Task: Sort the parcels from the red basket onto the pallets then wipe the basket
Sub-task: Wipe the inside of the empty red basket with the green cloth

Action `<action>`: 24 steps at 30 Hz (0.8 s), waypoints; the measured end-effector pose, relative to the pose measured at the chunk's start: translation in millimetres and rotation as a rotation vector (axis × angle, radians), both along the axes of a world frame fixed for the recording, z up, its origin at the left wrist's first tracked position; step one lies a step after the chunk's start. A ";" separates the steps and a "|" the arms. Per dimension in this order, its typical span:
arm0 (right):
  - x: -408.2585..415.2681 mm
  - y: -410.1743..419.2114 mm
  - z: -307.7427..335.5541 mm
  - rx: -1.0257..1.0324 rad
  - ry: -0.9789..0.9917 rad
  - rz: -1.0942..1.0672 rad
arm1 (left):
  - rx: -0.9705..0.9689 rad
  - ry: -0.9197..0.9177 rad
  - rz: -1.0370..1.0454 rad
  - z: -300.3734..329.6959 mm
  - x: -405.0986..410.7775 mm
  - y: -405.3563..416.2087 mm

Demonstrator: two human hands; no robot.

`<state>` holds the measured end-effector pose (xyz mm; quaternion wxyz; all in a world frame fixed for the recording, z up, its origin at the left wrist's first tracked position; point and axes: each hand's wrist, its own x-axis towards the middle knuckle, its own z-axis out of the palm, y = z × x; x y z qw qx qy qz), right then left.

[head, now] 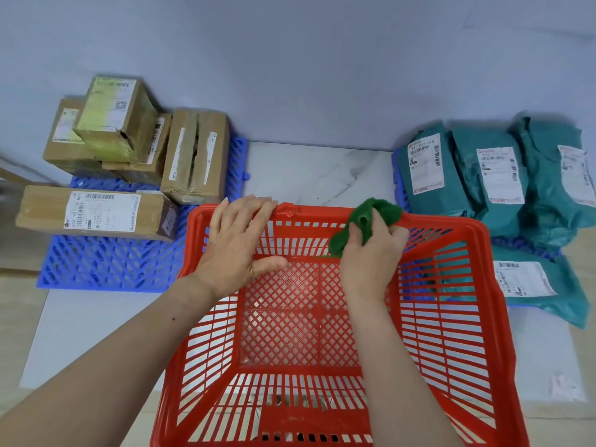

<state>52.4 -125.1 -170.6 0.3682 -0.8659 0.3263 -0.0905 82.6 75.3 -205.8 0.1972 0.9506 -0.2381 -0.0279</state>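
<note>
Bracing the far rim of the empty red slatted plastic basket [477, 285] with our left hand [235, 240], fingers laid flat over the edge and thumb inside, we bunch a green cloth [367, 217] in our right hand [371, 256] against the far wall's inner slats. To wipe well, we judge it best to keep the left hand pressing so the basket cannot slide, and to draw the cloth along each wall before the lattice floor. Brown cardboard boxes [93, 211] sit on the blue plastic pallet [106, 266] at left, teal mailer bags [464, 182] at right.
</note>
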 end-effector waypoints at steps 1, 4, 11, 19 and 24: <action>0.8 10.4 2.2 0.000 0.009 0.066 | 0.003 0.001 0.000 -0.3 0.0 0.0; 0.0 42.6 -0.6 0.009 -0.044 0.340 | 0.018 -0.016 -0.007 -0.5 0.5 -0.5; -15.0 -3.0 0.9 -0.077 -0.014 0.312 | 0.040 0.051 -0.027 5.2 1.8 4.2; -53.9 -48.3 43.5 0.356 0.155 0.417 | 0.095 0.164 -0.073 30.5 -6.9 7.3; -90.8 -60.4 60.1 0.716 0.186 0.516 | -0.011 0.325 -0.152 45.1 -61.6 6.5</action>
